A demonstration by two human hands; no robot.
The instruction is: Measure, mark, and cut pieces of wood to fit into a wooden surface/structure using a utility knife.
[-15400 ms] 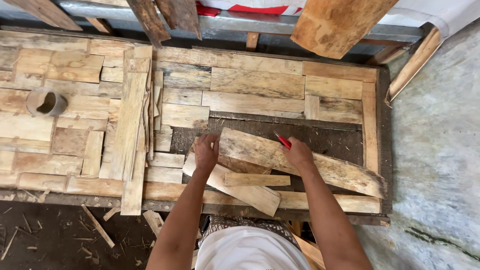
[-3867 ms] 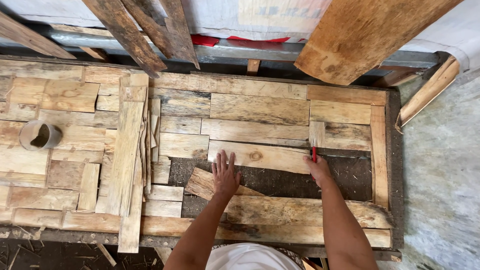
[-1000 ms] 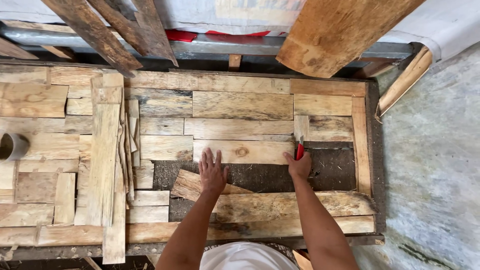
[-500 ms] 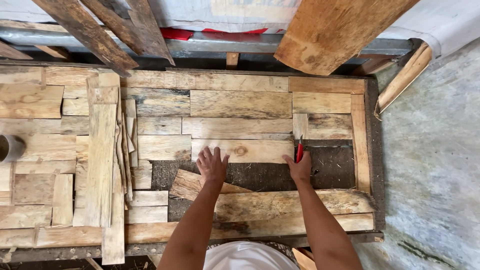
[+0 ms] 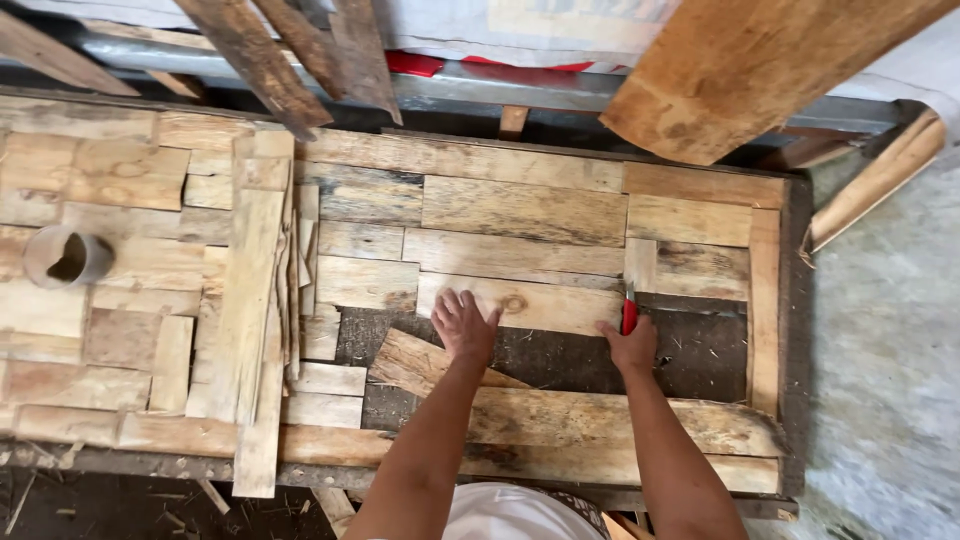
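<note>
My left hand [image 5: 464, 323] lies flat, fingers spread, on the left end of a pale knotted wood plank [image 5: 545, 306] set into a patchwork of planks. My right hand [image 5: 630, 345] grips a red-handled cutter [image 5: 629, 313], its tip standing at the plank's right end. Below the plank a dark bare patch of the base board [image 5: 690, 355] shows. A short angled offcut [image 5: 420, 365] and a long rough board [image 5: 620, 425] lie loose near my forearms.
A stack of long thin strips [image 5: 255, 300] lies upright across the left planks. A tape roll [image 5: 65, 257] sits far left. Weathered boards [image 5: 290, 55] and a wide brown board [image 5: 740, 70] lean at the back. Concrete floor [image 5: 880, 350] is on the right.
Since 15 seconds ago the large loose board has left the gap and the knotted plank sits in it. In the last second only the view shifted; both hands stay on the plank.
</note>
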